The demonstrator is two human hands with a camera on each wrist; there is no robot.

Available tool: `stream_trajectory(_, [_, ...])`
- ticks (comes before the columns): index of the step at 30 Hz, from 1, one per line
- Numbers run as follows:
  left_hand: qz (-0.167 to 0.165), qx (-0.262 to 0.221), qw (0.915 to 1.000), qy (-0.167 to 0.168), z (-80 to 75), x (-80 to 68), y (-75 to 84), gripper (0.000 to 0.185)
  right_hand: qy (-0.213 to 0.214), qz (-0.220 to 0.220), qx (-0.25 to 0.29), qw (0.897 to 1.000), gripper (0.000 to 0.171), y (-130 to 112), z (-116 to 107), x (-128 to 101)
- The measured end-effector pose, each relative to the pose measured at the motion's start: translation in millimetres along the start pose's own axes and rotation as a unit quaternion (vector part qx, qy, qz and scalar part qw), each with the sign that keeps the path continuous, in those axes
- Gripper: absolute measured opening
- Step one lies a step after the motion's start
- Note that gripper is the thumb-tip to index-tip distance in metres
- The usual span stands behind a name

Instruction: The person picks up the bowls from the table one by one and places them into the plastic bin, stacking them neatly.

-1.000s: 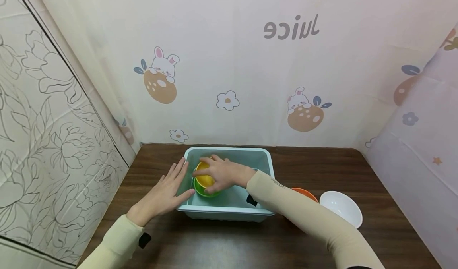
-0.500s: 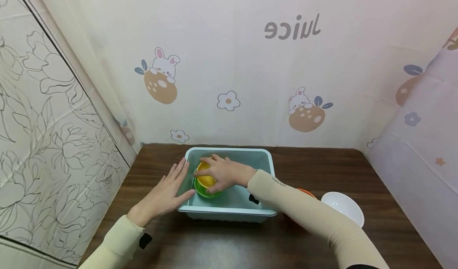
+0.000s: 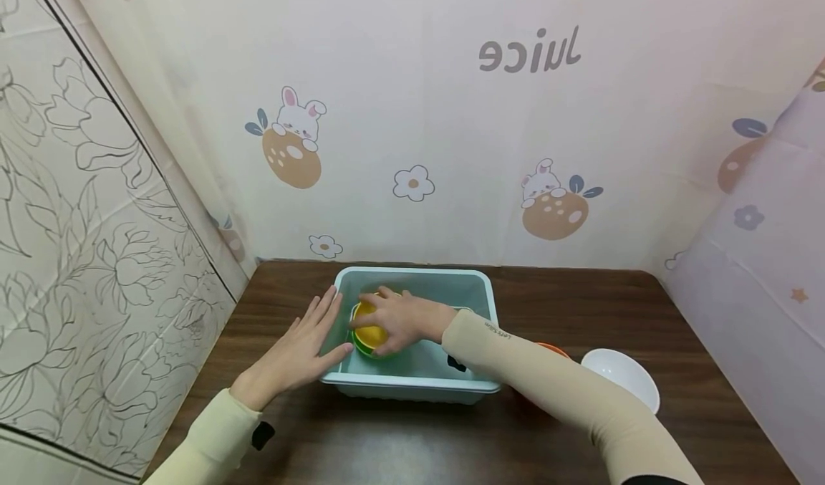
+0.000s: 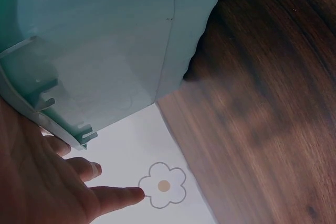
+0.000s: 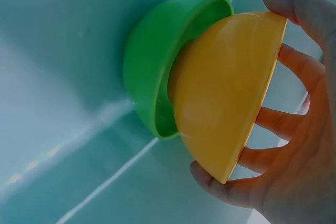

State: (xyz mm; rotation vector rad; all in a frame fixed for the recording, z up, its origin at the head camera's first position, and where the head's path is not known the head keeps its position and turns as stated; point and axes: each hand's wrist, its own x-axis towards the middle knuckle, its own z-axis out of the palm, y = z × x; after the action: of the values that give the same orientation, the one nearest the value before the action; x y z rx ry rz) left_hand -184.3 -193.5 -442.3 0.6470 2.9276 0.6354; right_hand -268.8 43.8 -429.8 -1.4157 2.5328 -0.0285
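Observation:
A pale teal plastic tub [image 3: 480,293] stands on the brown wooden table [image 3: 580,306]. Inside it my right hand [image 3: 398,319] grips a yellow bowl [image 3: 370,334] from above, fingers spread over its rim. In the right wrist view the yellow bowl [image 5: 231,93] sits tilted, partly inside a green bowl [image 5: 157,72] on the tub's floor [image 5: 58,145]. My left hand [image 3: 299,345] lies flat with straight fingers against the tub's left outer wall [image 4: 105,61]; the left wrist view shows my fingers [image 4: 113,196] beside the rim.
A white bowl [image 3: 620,377] stands on the table right of the tub. An orange bowl [image 3: 551,347] peeks out behind my right sleeve. Patterned curtains enclose the table on the left, back and right.
My right hand has lowered the yellow bowl slightly toward the green bowl. The left hand has stayed on the tub's side.

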Motion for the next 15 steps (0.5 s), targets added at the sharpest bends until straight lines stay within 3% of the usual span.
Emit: stream_trajectory(15, [0.006,-0.006,0.9999,0.010,-0.5,-1.8,0.8,0.091,-0.022,-0.004,-0.020,1.000,0.062,-0.1,7.5,6.0])
